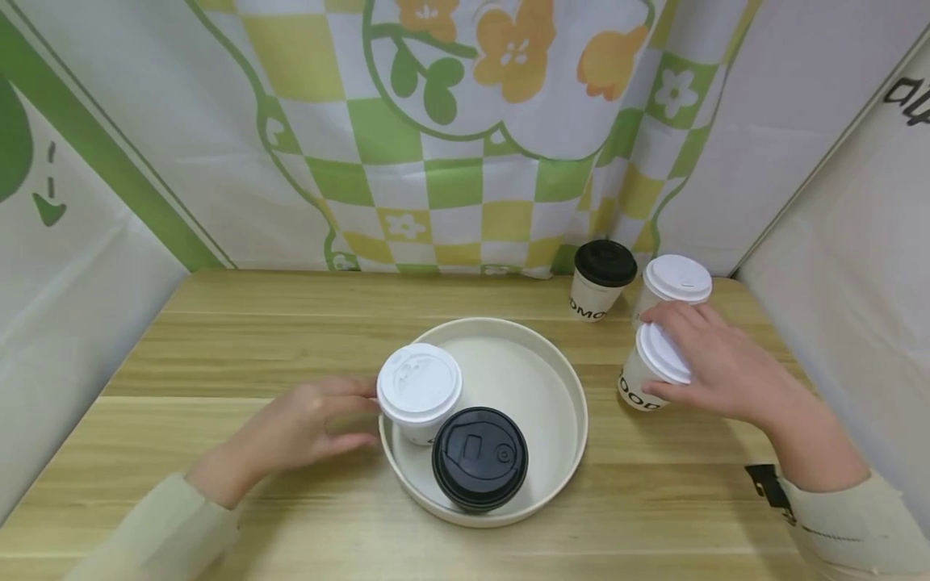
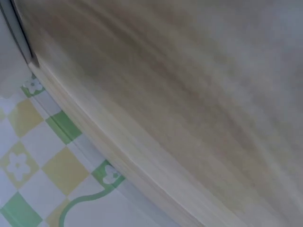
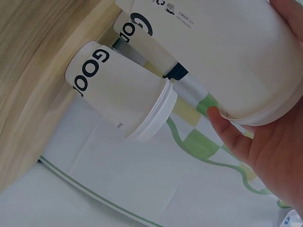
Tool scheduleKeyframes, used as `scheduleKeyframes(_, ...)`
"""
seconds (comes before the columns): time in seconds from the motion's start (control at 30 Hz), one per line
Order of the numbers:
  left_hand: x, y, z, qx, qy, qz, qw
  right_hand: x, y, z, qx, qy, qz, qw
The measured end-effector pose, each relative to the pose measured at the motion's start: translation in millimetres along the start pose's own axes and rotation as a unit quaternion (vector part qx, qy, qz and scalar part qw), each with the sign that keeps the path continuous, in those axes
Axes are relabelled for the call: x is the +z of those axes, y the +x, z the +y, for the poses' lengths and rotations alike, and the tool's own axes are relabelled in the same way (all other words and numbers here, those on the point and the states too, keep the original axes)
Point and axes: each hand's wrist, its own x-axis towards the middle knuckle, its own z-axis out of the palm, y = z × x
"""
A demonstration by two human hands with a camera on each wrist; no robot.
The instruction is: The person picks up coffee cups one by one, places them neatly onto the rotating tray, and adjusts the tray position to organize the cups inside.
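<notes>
My right hand (image 1: 715,363) grips a white paper cup (image 1: 639,383) with a white lid, its fingers and thumb around the lid's edge. In the right wrist view this paper cup (image 3: 227,56) fills the upper right, the hand curled at its lid. My left hand (image 1: 305,424) is left of a round cream tray (image 1: 581,420), fingers and thumb apart and fingertips right at a white-lidded cup (image 1: 419,383) on it. A black-lidded cup (image 1: 480,460) stands on the tray beside that one. The left wrist view shows no hand.
Behind the right hand stand another white-lidded cup (image 1: 677,278) and a black-lidded cup (image 1: 605,266). The wooden table (image 1: 291,323) ends at a checkered, flowered cloth (image 1: 450,177) at the back. White cloth sides (image 1: 857,266) flank it.
</notes>
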Motion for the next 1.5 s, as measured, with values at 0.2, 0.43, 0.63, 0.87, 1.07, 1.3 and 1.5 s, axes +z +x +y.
scheduleKeyframes(0.2, -4.5, -1.3, 17.1, 0.018, 0.000, 0.022, 0.9996, 1.3, 1.5, -0.2, -0.005, 0.001, 0.001, 1.000)
scheduleKeyframes(0.43, -2.9, -1.5, 28.5, 0.041, 0.013, 0.016, 0.9990, 3.8, 2.2, -0.6, -0.004, 0.001, 0.000, 1.000)
scheduleKeyframes(0.63, -0.1, -2.3, 28.6, 0.034, 0.020, 0.011, 0.9991, 5.1, 1.9, -0.6, -0.005, 0.003, -0.001, 1.000)
scheduleKeyframes(0.87, 3.7, -0.7, 24.0, 0.021, 0.008, 0.025, 0.9994, 4.0, 2.0, -2.2, -0.010, 0.005, 0.002, 1.000)
scheduleKeyframes(1.07, 2.9, 0.6, 15.2, 0.013, -0.002, 0.019, 0.9997, 2.6, 1.7, -3.0, -0.014, 0.008, 0.004, 1.000)
scheduleKeyframes(1.3, 1.8, 2.7, 2.5, 0.012, -0.012, 0.008, 0.9998, 0.1, -0.2, -3.1, -0.017, 0.007, 0.005, 1.000)
scheduleKeyframes(1.5, 0.1, 6.2, -4.0, -0.002, -0.013, -0.024, 0.9996, -2.4, 0.1, -2.6, -0.015, 0.003, 0.006, 1.000)
